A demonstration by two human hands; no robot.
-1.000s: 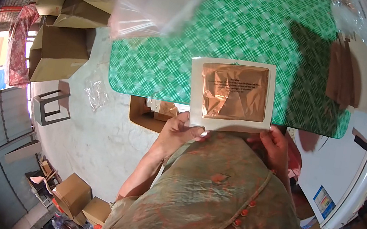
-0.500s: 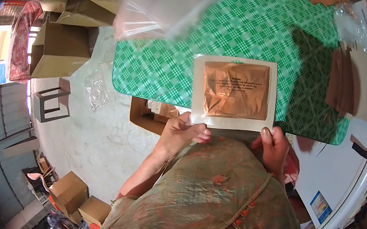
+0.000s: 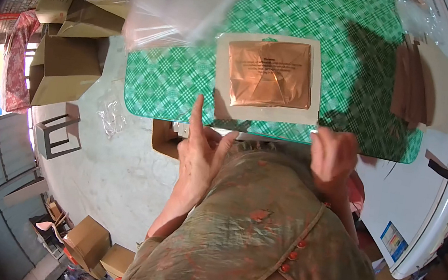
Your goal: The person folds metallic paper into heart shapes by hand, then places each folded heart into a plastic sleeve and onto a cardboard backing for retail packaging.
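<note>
A copper-coloured packet (image 3: pixel 269 83) in a clear bag with printed text lies on a pale card (image 3: pixel 315 95). Both rest on the green checked tablecloth (image 3: pixel 169 83), near the table's front edge. My left hand (image 3: pixel 200 151) is at that edge, left of the card's lower corner, its index finger stretched out and the thumb apart; it holds nothing. Just below the card's lower right corner is my right hand (image 3: pixel 333 155), its fingers curled together and slightly blurred. Whether anything is between those fingers is hidden.
Clear plastic bags (image 3: pixel 182 11) are stacked at the table's back left. Brown sheets (image 3: pixel 412 83) lie on the right. Open cardboard boxes (image 3: pixel 68 66) stand at the left, near a grey frame (image 3: pixel 59 131) on the floor. Another box (image 3: pixel 164 138) sits under the table edge.
The card and packet have moved up and left in view, farther from my body. My left hand has let go of the card and spread its fingers; my right hand has come off its corner.
</note>
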